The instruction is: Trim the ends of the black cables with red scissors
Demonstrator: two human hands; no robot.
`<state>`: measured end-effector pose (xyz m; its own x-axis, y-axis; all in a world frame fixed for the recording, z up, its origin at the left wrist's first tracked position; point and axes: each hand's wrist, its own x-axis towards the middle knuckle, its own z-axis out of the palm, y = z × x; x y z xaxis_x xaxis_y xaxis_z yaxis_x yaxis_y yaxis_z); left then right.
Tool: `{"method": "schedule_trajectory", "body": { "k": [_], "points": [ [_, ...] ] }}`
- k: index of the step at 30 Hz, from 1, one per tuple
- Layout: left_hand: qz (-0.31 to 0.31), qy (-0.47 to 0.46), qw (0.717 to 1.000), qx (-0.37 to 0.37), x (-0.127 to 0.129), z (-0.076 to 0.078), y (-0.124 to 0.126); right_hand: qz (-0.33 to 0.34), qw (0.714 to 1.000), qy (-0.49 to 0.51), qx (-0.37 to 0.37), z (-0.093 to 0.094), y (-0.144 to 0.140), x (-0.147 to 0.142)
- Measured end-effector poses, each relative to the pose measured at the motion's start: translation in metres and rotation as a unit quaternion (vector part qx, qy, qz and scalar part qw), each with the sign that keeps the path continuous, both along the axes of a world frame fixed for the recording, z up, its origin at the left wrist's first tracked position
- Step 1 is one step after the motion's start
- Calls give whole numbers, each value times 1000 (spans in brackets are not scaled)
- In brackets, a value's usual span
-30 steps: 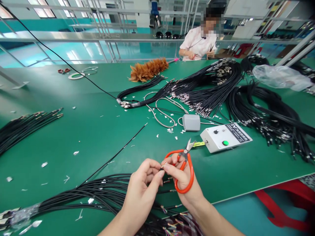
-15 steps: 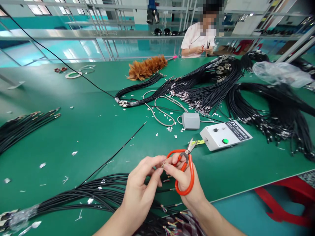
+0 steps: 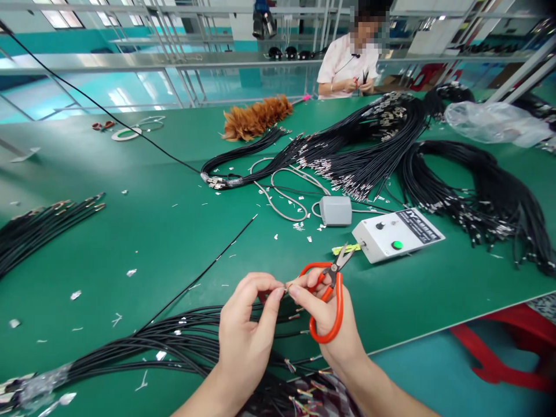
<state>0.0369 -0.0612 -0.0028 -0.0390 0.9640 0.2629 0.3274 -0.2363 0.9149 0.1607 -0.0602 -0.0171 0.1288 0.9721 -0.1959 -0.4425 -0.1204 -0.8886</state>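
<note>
My left hand (image 3: 247, 327) is closed in a pinch on a cable's thin wire end (image 3: 286, 288), most of it hidden by the fingers. Fingertips of my right hand (image 3: 334, 324) pinch at the same spot, touching the wire from the other side. Hooked in that right hand are scissors (image 3: 334, 269) with orange handles, their blades parted and pointing away from me. Under and beside my hands lies a bundle of black cables (image 3: 174, 330), several with stripped coloured wire ends (image 3: 304, 399).
Beyond the scissors is a white control box (image 3: 397, 236) with a green button, beside a grey pedal-like block (image 3: 336, 211). Black cable bundles (image 3: 360, 145) cover the back right of the green table (image 3: 143, 243). A brown feather duster (image 3: 256, 119) lies near a seated co-worker (image 3: 350, 66).
My fingertips have shifted slightly around the wire end, and the left fingers sit a little further left. The scissors have tilted a little to the right. The view has moved slightly.
</note>
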Motion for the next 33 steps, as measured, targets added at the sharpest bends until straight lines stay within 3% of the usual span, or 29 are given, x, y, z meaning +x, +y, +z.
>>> {"method": "schedule_trajectory", "body": {
  "k": [5, 9, 13, 16, 18, 20, 25, 33],
  "points": [
    [0, -140, 981, -132, 11, -1, -3, -17, 1000, 11, 8, -3, 4, -3],
    [6, -171, 971, -169, 16, -5, 0, 25, 997, -65, 23, -2, 8, 16],
    [-2, -162, 967, -195, 15, -9, 2, 190, 970, -148, 21, 4, -5, 44],
    [-11, -166, 965, -201, 15, -11, 3, 358, 924, -110, -72, 6, -22, 49],
    [-14, -173, 964, -203, 16, -12, 3, 422, 895, -75, -126, 4, -29, 44],
    [-16, -176, 964, -200, 16, -14, 2, 433, 887, -56, -148, -1, -31, 39],
    [-28, -182, 965, -185, 15, -16, -1, 400, 905, -23, -143, -12, -29, 35],
    [-33, -178, 970, -160, 13, -21, -8, 384, 910, 34, -152, -9, -30, 34]
  ]
}}
